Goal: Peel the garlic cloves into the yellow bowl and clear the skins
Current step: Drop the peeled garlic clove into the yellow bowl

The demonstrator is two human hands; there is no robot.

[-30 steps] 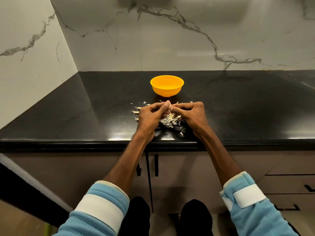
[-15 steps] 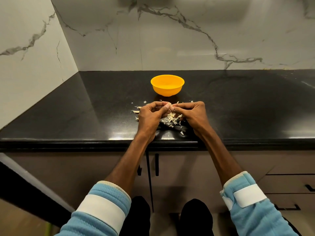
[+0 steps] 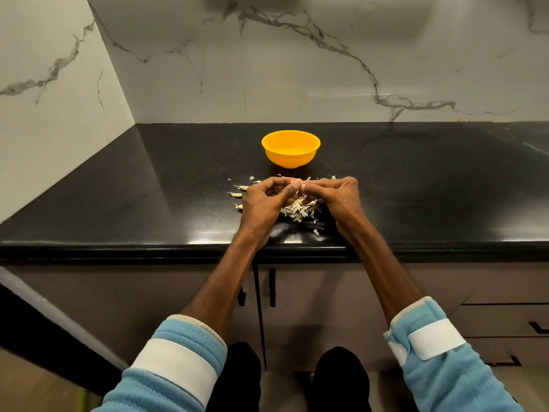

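A yellow bowl point(image 3: 290, 149) stands on the black counter point(image 3: 148, 197), just beyond my hands. My left hand point(image 3: 266, 200) and my right hand point(image 3: 338, 197) meet fingertip to fingertip over a heap of pale garlic skins point(image 3: 298, 209). Both hands pinch a small garlic clove point(image 3: 296, 182) between thumbs and fingers; most of it is hidden by the fingertips. Unpeeled cloves point(image 3: 237, 194) lie on the counter to the left of my left hand. What lies inside the bowl is not visible.
Loose skin flakes point(image 3: 316, 232) are scattered near the counter's front edge and toward the bowl. Marble walls close the counter at the back and the left. Cabinet doors with black handles point(image 3: 271, 286) and drawers sit below the counter edge.
My fingertips have shifted slightly on the clove, with both hands staying over the skin heap. Nothing else on the counter has moved.
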